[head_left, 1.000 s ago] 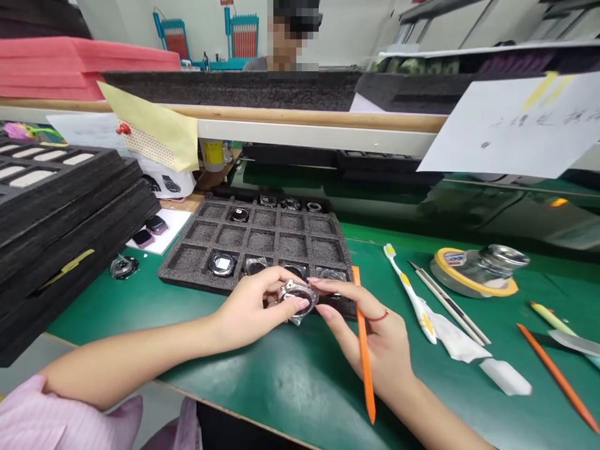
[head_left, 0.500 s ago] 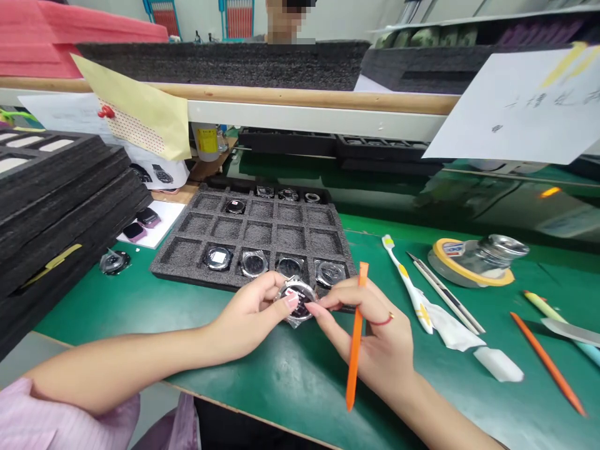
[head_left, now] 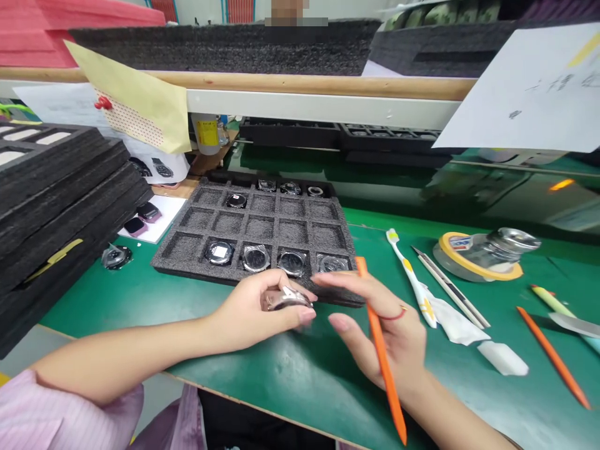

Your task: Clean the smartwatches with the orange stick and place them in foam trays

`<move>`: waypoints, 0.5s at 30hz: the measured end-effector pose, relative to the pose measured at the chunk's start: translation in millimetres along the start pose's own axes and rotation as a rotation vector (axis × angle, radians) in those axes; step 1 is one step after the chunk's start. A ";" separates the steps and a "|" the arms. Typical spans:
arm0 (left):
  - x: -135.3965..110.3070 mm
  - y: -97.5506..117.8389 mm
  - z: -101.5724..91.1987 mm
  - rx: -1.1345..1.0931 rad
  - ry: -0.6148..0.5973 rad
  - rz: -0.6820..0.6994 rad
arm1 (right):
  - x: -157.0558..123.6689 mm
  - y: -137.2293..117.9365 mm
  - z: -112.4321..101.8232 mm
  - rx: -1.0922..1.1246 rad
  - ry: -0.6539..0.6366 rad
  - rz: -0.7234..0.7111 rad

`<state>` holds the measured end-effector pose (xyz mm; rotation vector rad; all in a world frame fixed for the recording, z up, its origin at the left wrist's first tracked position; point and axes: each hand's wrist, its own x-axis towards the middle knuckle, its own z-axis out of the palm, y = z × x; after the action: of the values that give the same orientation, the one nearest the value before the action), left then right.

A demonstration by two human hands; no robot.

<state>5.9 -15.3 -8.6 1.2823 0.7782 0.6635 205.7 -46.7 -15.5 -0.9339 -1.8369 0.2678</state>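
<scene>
My left hand [head_left: 262, 309] holds a silver watch case [head_left: 291, 299] between thumb and fingers, its edge turned up toward me. To its right, my right hand [head_left: 384, 319] is apart from the watch, thumb and forefinger spread. An orange plastic stick [head_left: 382, 356] is tucked in that right hand, slanting down toward the table's front edge. Just beyond both hands lies a black foam tray [head_left: 255, 224] of square pockets. Several watch heads sit in its front row, among them one with a white label [head_left: 219, 252]; others are in the rear pockets.
On the right lie a toothbrush [head_left: 411, 281], tweezers [head_left: 452, 290], white tissue [head_left: 504, 358], a second orange stick [head_left: 553, 356] and a glass jar in a yellow-rimmed dish [head_left: 478, 256]. Stacked foam trays [head_left: 60, 219] stand left, beside a loose watch part [head_left: 115, 256]. A shelf [head_left: 300, 103] crosses behind.
My left hand has tipped the watch case from face-up onto its edge. My right fingers have come off it and opened, and the orange stick's lower end has swung right.
</scene>
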 end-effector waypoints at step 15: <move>3.0 -10.4 2.7 -0.463 -0.188 -0.170 | 0.5 -3.5 10.9 0.170 0.016 0.180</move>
<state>10.0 -16.3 -19.0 0.8313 0.5318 0.5366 194.5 -46.3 -18.2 -0.9793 -1.6879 0.5179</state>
